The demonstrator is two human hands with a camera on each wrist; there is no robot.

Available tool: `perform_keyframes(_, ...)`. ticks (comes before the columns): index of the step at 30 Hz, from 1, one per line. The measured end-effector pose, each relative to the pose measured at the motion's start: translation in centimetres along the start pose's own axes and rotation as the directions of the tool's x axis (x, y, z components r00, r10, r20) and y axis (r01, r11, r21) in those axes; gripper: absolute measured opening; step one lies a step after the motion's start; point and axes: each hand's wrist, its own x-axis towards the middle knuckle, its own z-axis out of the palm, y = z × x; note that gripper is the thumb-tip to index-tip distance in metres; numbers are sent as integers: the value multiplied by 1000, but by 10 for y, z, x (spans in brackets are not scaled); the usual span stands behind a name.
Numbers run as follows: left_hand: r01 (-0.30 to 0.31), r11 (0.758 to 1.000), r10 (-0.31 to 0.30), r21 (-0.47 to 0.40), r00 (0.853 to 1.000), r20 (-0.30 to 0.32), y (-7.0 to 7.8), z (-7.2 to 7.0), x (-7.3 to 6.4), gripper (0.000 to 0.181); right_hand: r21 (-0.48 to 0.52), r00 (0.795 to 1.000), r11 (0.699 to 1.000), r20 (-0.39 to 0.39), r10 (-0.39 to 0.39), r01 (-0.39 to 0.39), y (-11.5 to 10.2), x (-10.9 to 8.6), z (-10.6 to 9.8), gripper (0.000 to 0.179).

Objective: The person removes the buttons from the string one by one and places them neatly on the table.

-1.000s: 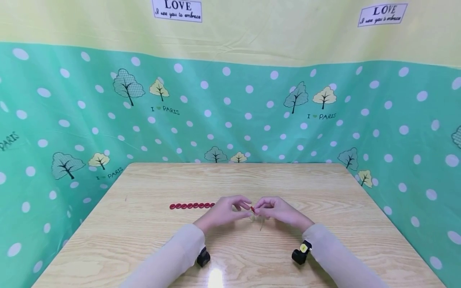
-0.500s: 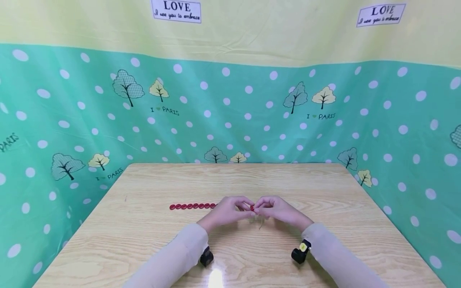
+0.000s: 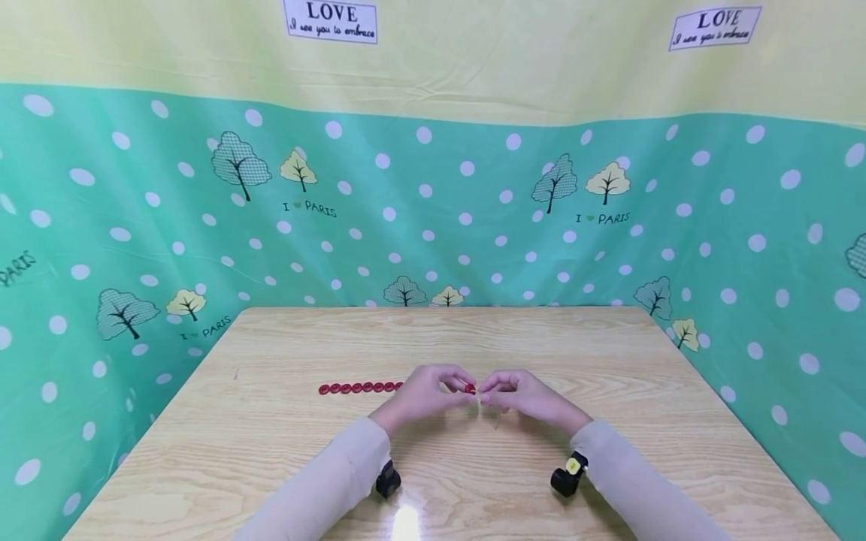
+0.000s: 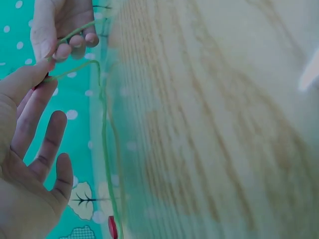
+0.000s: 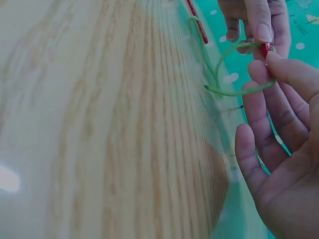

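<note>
My left hand (image 3: 429,391) pinches a small red button (image 3: 470,388) between thumb and fingertips, above the table. My right hand (image 3: 524,394) faces it, thumb and index finger pinching a thin green cord (image 5: 227,92) right at the button. In the right wrist view the cord loops around beside the red button (image 5: 266,49), and its loose end lies across the right fingers (image 5: 259,112). From the left fingertips the cord (image 4: 103,99) runs toward the table in the left wrist view. A row of red buttons (image 3: 357,388) lies left of the hands, its right end hidden behind the left hand.
The wooden table (image 3: 284,451) has a light glare near its front edge. A green dotted curtain (image 3: 433,210) hangs behind and along both sides. Black wrist cameras (image 3: 388,479) sit below both sleeves.
The left hand has moved to the right to meet the right fingertips. The red button, earlier at the right fingertips, is now in the left fingers, and the right hand has drawn back slightly.
</note>
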Motion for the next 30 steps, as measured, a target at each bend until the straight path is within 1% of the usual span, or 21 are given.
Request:
perform_keyframes(7,-4,1000,4,23,1000,-20,-2,-5,2,30,-27,1000,1000,14,-1,1,2,-2,-5,30)
perform_keyframes(17,-11,999,12,47,999,-31,-1,-9,2,28,-39,1000,999,-1,11,-11,2,-4,-9,32)
perform_keyframes(24,-14,998,16,62,999,-35,0,-13,1,27,-9,1000,1000,14,-5,6,-2,-8,-11,33)
perform_keyframes(30,3,999,-1,46,999,-37,-1,-17,0,30,-37,1000,999,-13,-19,18,1,-8,-14,34)
